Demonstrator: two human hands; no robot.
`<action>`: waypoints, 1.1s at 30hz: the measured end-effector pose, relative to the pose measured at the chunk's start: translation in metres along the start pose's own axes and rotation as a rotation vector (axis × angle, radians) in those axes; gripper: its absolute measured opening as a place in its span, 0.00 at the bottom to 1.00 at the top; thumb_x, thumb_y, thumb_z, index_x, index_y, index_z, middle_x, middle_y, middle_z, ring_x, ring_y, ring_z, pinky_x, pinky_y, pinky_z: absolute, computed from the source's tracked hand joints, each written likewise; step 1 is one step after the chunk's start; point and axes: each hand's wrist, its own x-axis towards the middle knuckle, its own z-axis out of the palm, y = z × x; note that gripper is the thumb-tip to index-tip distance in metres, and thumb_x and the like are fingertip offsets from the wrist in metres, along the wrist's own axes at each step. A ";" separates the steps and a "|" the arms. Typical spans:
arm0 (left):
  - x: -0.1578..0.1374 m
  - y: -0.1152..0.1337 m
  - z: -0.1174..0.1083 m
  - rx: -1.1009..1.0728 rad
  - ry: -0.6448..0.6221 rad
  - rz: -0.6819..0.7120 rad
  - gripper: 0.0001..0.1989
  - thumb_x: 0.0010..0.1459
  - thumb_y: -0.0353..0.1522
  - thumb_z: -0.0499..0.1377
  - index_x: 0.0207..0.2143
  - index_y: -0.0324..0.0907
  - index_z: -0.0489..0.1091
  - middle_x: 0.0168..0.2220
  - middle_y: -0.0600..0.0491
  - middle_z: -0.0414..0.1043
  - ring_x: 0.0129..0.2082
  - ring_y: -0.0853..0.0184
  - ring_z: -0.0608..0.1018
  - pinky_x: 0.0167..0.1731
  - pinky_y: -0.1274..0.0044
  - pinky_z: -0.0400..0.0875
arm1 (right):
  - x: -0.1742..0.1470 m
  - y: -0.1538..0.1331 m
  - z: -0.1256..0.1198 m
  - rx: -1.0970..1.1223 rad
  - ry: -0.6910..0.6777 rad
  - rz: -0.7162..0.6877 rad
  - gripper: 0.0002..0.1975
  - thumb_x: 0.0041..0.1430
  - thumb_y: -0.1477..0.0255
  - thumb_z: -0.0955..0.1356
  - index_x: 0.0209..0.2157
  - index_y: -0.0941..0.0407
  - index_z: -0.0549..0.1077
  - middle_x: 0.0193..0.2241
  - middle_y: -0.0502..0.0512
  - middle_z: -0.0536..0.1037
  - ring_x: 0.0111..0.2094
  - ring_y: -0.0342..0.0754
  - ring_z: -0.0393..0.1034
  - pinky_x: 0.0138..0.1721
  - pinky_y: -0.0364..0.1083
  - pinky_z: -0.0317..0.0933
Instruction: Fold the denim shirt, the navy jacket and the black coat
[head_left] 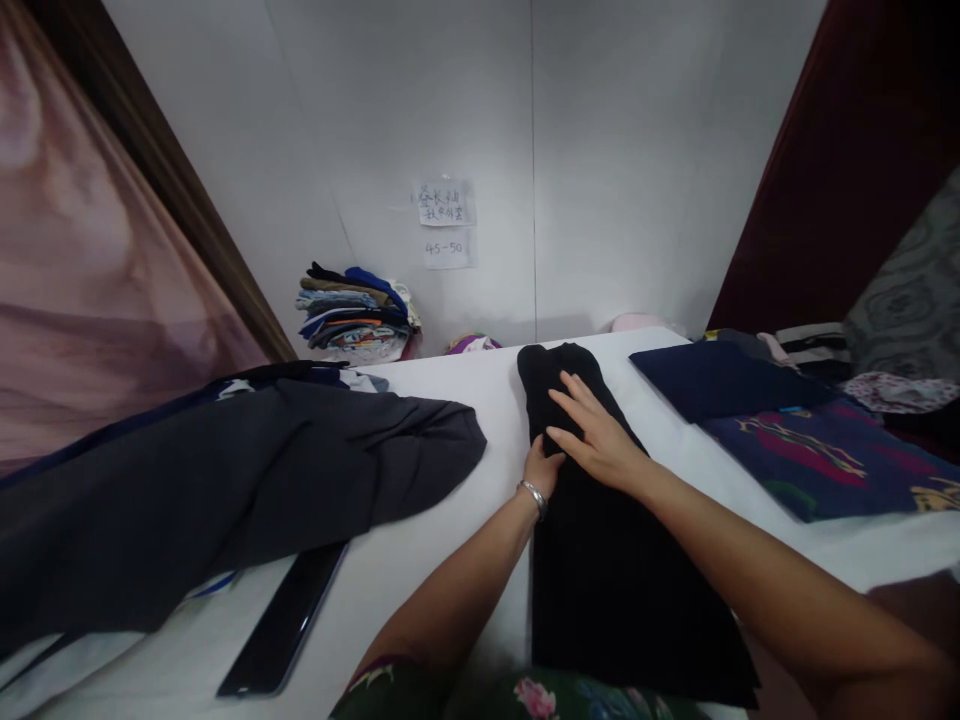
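Observation:
A long, folded black garment (600, 580) lies lengthwise on the white-covered table in front of me. It may be trousers, but I cannot tell for certain. My right hand (600, 440) rests on its upper part, fingers stretched out and spread flat over the cloth. At the garment's left edge is my left hand (545, 470), with a silver bangle (535, 497) on the wrist. The thumb lies on top of the fabric and the fingertips are partly hidden at the edge, so it seems to grip the cloth there.
Dark grey clothing (300, 470) spreads over the left side, partly covering a black phone (289, 625). A stack of folded clothes (358, 315) stands against the wall beneath paper signs (448, 222). To the right lie a navy folded garment (720, 380) and a patterned cloth (825, 455).

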 end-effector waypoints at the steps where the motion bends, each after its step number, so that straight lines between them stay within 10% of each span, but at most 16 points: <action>1: 0.001 -0.001 -0.001 0.024 -0.007 -0.002 0.27 0.40 0.24 0.66 0.47 0.40 0.70 0.48 0.46 0.74 0.51 0.57 0.73 0.54 0.69 0.64 | 0.009 0.010 0.012 -0.066 -0.031 0.029 0.30 0.63 0.58 0.60 0.63 0.56 0.58 0.67 0.59 0.45 0.67 0.54 0.34 0.64 0.58 0.41; 8: 0.032 0.007 -0.030 0.315 0.027 -0.150 0.31 0.47 0.28 0.64 0.55 0.38 0.63 0.45 0.42 0.73 0.33 0.66 0.78 0.37 0.72 0.72 | -0.014 0.095 0.069 -0.331 -0.359 0.490 0.32 0.65 0.55 0.54 0.62 0.61 0.58 0.66 0.61 0.47 0.67 0.55 0.35 0.62 0.61 0.39; 20: 0.160 0.058 0.002 0.893 -0.004 0.182 0.29 0.59 0.42 0.53 0.61 0.44 0.57 0.68 0.49 0.40 0.67 0.59 0.45 0.64 0.66 0.41 | -0.025 0.095 0.070 -0.282 -0.314 0.517 0.34 0.64 0.53 0.53 0.63 0.60 0.56 0.67 0.56 0.45 0.67 0.51 0.33 0.64 0.57 0.35; 27: 0.221 0.035 0.039 1.460 -0.162 0.137 0.39 0.58 0.55 0.39 0.67 0.46 0.42 0.69 0.48 0.30 0.68 0.54 0.39 0.62 0.57 0.39 | -0.027 0.093 0.070 -0.306 -0.333 0.507 0.34 0.64 0.53 0.53 0.64 0.60 0.54 0.67 0.54 0.43 0.67 0.51 0.32 0.64 0.57 0.35; 33: 0.244 0.000 0.061 1.606 -0.454 0.041 0.38 0.56 0.55 0.44 0.64 0.48 0.52 0.68 0.47 0.40 0.67 0.52 0.40 0.61 0.54 0.32 | -0.026 0.093 0.076 -0.373 -0.334 0.491 0.35 0.64 0.53 0.52 0.64 0.60 0.54 0.67 0.58 0.44 0.67 0.53 0.32 0.64 0.58 0.32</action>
